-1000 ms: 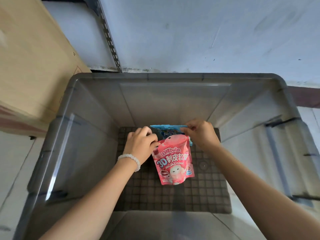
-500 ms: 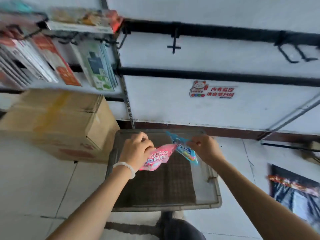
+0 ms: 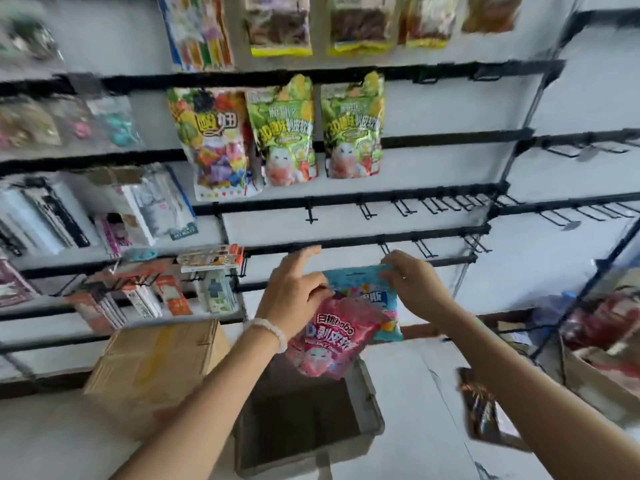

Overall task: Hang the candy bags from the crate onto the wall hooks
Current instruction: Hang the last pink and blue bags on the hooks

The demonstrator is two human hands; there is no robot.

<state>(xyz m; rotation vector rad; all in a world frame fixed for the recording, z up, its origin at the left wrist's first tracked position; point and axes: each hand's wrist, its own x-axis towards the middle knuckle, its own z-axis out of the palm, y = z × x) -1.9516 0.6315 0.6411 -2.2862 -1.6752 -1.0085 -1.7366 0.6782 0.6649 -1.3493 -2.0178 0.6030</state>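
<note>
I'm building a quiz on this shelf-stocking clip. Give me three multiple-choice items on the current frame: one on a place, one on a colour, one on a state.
1. Where is the grey crate?
A. on the floor below the hands
B. on a shelf
C. on the cardboard box

2. What colour is the bag in the right hand?
A. green
B. blue
C. yellow

3. What is the left hand doing?
A. hanging empty
B. pressing the wall
C. gripping the pink bag

Answers: 1 A, the crate sits on the floor beneath both arms. 2 B, the blue bag is pinched at its top. 3 C, its fingers curl round the pink bag's top.
</note>
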